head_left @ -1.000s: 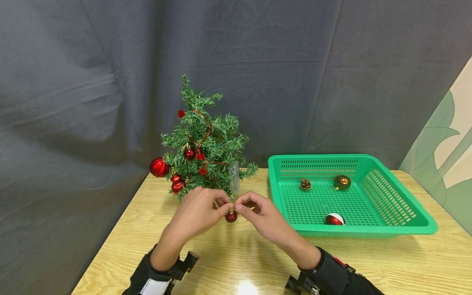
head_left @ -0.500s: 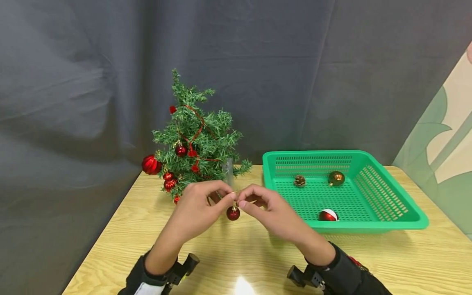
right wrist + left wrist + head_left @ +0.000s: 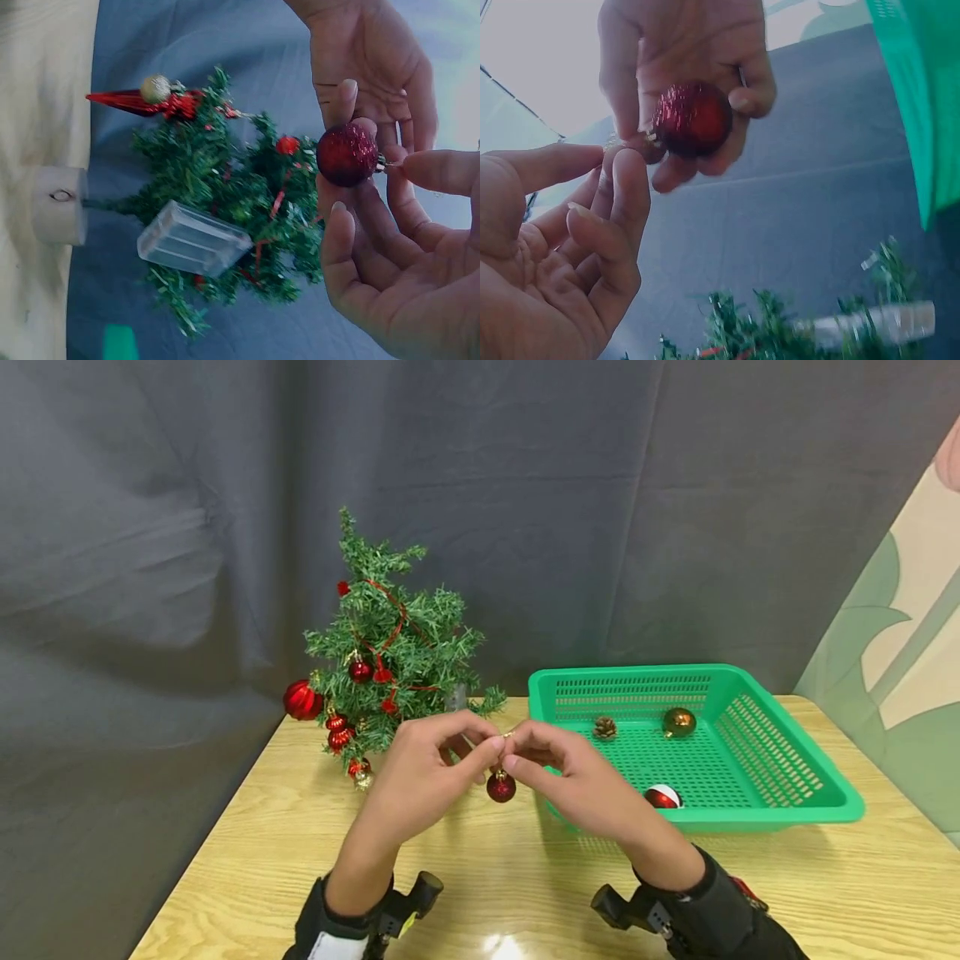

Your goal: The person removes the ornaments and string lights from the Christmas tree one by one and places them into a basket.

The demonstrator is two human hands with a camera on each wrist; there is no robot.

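A: Starting at the left of the head view, what stands on the bench (image 3: 465,893)?

B: A small green tree (image 3: 390,652), upright near the far left corner, hung with red baubles. Just in front of it the left hand (image 3: 423,772) and right hand (image 3: 581,777) meet above the wood.

A: And between them?

B: A glittery red ball ornament (image 3: 501,787), hanging off the bench just below the fingertips. Both grips are pinching at its gold cap and loop, thumb against forefinger.

A: Do the wrist views add anything?

B: The left wrist view shows the ornament (image 3: 692,120) from below, against the right hand's curled fingers (image 3: 705,157), with its gold cap toward the left hand's fingertips. The right wrist view shows the tree's white base (image 3: 60,204) and a clear plastic box (image 3: 191,240) among the branches, barely seen from the head.

A: Further right?

B: A green basket (image 3: 780,760) holding a pine cone (image 3: 604,727), a gold-green ball (image 3: 678,722) and a red-and-white ball (image 3: 662,796), well apart.
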